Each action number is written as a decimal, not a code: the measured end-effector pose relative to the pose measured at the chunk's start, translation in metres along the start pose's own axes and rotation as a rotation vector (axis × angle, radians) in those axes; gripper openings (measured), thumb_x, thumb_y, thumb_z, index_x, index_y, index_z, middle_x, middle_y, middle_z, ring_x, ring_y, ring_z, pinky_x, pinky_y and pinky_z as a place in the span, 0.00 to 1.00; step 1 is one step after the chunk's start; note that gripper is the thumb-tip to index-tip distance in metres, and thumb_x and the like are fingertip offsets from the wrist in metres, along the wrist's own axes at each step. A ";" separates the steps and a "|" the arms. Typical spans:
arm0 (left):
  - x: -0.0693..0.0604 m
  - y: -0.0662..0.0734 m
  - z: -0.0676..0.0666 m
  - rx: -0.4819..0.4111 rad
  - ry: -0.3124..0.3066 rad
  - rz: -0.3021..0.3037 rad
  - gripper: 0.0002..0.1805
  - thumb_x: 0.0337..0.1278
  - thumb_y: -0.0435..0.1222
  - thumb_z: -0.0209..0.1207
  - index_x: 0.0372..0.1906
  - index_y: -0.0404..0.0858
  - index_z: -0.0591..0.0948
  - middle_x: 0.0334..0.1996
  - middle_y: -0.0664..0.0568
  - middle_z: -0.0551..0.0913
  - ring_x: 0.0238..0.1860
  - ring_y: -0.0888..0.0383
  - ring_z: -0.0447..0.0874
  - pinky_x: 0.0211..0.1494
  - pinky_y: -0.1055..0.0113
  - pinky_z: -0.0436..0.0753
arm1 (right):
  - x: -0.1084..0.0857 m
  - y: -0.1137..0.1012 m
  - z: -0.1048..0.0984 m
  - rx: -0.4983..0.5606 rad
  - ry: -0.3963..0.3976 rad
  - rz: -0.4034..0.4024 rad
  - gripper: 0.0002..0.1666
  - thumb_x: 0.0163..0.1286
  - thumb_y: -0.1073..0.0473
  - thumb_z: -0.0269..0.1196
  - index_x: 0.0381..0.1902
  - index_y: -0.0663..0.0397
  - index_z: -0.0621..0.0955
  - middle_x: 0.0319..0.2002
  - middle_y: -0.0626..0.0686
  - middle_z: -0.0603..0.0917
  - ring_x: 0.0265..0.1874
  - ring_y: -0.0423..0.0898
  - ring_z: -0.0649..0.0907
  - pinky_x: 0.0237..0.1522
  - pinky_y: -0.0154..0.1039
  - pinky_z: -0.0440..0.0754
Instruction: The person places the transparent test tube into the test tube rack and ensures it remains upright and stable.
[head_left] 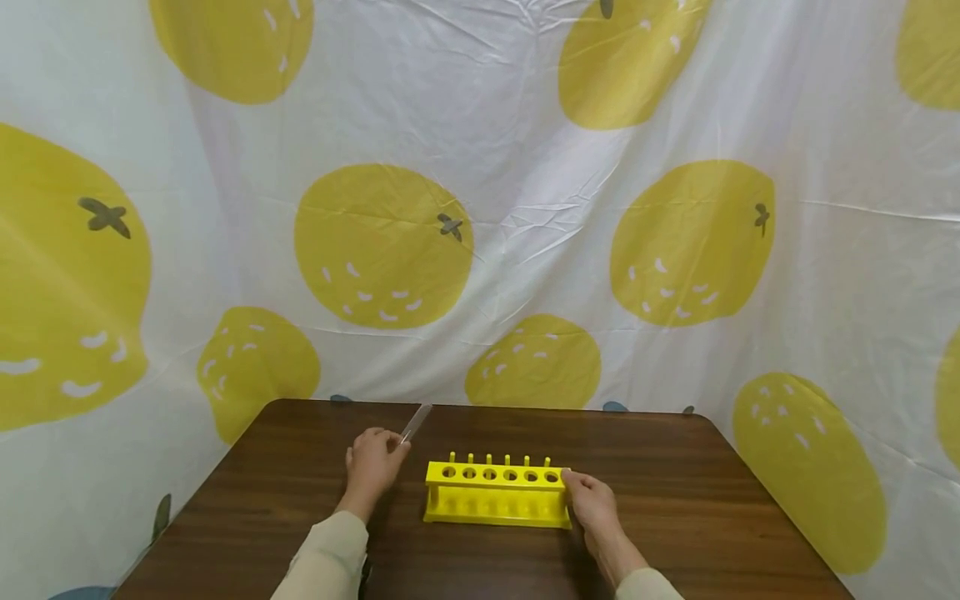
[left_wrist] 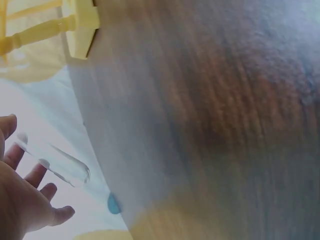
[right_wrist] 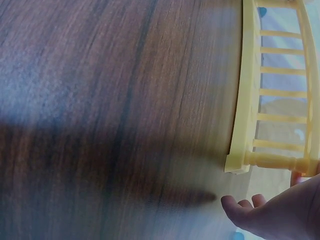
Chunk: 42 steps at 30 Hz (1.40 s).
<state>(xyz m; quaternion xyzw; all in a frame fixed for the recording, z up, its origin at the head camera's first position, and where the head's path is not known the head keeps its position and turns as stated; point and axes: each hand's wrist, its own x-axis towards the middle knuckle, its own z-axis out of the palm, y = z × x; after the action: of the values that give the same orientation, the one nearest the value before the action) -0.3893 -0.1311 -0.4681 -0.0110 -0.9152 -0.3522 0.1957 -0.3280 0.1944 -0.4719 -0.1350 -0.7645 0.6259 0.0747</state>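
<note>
A clear test tube is pinched between the thumb and fingers of my left hand, slanting away up and to the right. In the left wrist view the test tube shows its rounded end pointing away from the fingertips. A yellow test tube rack stands upright on the table, to the right of the left hand. Its top plate has a row of holes, with no tubes in them, and a row of pegs behind. My right hand grips the rack's right end, thumb at the top plate; its other fingers are partly hidden.
A dark brown wooden table lies under both hands. Behind it and at both sides hangs a white curtain printed with yellow lemons, close to the table's far edge.
</note>
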 end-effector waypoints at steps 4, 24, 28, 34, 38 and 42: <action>0.004 0.003 -0.003 -0.059 0.028 0.013 0.12 0.65 0.42 0.62 0.42 0.36 0.86 0.56 0.36 0.78 0.59 0.35 0.72 0.61 0.36 0.65 | 0.000 0.000 0.000 -0.002 0.001 -0.004 0.32 0.78 0.49 0.55 0.59 0.79 0.74 0.61 0.75 0.71 0.60 0.69 0.71 0.64 0.62 0.67; 0.017 0.052 -0.013 -0.602 -0.010 0.003 0.18 0.68 0.39 0.61 0.53 0.30 0.82 0.60 0.38 0.75 0.63 0.42 0.71 0.68 0.46 0.67 | 0.002 0.001 -0.001 -0.004 0.001 -0.002 0.32 0.77 0.49 0.55 0.60 0.77 0.74 0.63 0.74 0.70 0.62 0.69 0.70 0.64 0.63 0.66; 0.015 0.064 -0.009 -0.686 -0.034 0.011 0.17 0.67 0.38 0.62 0.53 0.29 0.82 0.59 0.39 0.75 0.62 0.42 0.71 0.67 0.47 0.68 | 0.002 0.001 -0.001 -0.001 -0.004 0.001 0.33 0.77 0.48 0.55 0.60 0.77 0.74 0.63 0.74 0.70 0.61 0.69 0.70 0.64 0.62 0.66; 0.008 0.077 -0.002 -0.770 -0.072 0.041 0.18 0.67 0.38 0.62 0.52 0.28 0.82 0.60 0.37 0.75 0.64 0.41 0.70 0.68 0.47 0.68 | 0.001 0.001 0.000 -0.003 -0.011 0.007 0.33 0.78 0.48 0.55 0.60 0.77 0.74 0.63 0.74 0.69 0.62 0.69 0.69 0.64 0.62 0.66; 0.005 0.082 0.003 -0.792 -0.087 0.038 0.17 0.67 0.37 0.62 0.53 0.28 0.82 0.60 0.39 0.76 0.62 0.43 0.71 0.66 0.49 0.69 | 0.001 0.001 -0.001 -0.004 -0.012 0.008 0.34 0.77 0.47 0.55 0.61 0.77 0.73 0.63 0.74 0.69 0.62 0.69 0.69 0.64 0.62 0.66; 0.001 0.083 0.010 -0.800 -0.110 0.025 0.15 0.68 0.33 0.60 0.53 0.26 0.80 0.59 0.38 0.75 0.61 0.42 0.71 0.65 0.48 0.68 | 0.002 0.002 0.000 -0.012 -0.004 0.008 0.34 0.77 0.47 0.55 0.60 0.77 0.74 0.63 0.74 0.70 0.61 0.68 0.70 0.64 0.62 0.66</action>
<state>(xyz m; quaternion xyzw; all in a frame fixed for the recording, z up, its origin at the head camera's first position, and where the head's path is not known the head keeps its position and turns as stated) -0.3808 -0.0624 -0.4217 -0.1162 -0.7147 -0.6772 0.1309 -0.3294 0.1956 -0.4737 -0.1371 -0.7679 0.6218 0.0698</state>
